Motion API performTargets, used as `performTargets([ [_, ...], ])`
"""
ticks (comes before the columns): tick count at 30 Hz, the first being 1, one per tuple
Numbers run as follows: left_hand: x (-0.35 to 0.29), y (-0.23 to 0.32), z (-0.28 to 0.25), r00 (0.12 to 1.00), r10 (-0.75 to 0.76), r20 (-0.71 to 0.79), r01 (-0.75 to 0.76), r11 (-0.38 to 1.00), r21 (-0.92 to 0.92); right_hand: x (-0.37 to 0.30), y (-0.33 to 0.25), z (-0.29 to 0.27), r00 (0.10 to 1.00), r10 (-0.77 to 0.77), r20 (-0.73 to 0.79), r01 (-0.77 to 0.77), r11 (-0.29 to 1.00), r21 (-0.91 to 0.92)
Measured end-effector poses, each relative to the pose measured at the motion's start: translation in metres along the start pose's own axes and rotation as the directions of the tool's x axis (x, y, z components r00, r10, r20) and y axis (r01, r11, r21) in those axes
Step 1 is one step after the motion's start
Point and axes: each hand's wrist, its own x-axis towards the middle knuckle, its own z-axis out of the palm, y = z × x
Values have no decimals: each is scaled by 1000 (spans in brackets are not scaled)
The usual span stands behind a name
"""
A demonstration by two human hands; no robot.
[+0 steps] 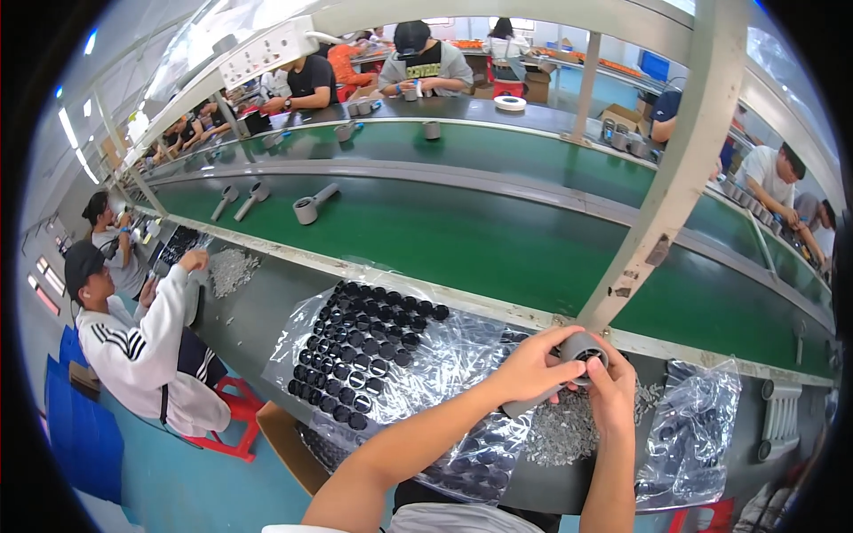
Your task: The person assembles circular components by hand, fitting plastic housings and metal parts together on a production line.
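Both of my hands hold a grey plastic housing [579, 347] with a round, hollow head and a handle slanting down to the left, above the bench. My left hand [533, 366] wraps round the head from the left, its fingers closed. From the right, my right hand [611, 391] grips it, the thumb pressed at the round opening. Whether a small part sits under that thumb, I cannot make out. Just below my hands lies a heap of small grey pieces [562, 437]. Left of them, rows of round black caps [364, 342] rest on clear plastic sheeting [435, 364].
A white post [653, 213] rises close behind my hands, beside the green conveyor belt [462, 240]. The belt carries several handled grey housings [306, 210]. To my right are a clear bag [689, 426] and grey handled parts [782, 417]. A co-worker [151, 346] sits at left.
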Motion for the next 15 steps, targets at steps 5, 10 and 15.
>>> performTargets([
  [5,1,12,-1,988,-155,-8,155,988,-18,-4,-12,-8,994,61,91,-54,995,-79],
  [10,-8,25,-6,1000,2,-25,6,950,312,-2,-17,1,992,93,91,-78,986,-149],
  [15,0,20,0,991,-124,-56,131,981,142,-2,-16,-1,995,44,87,-33,992,-119],
])
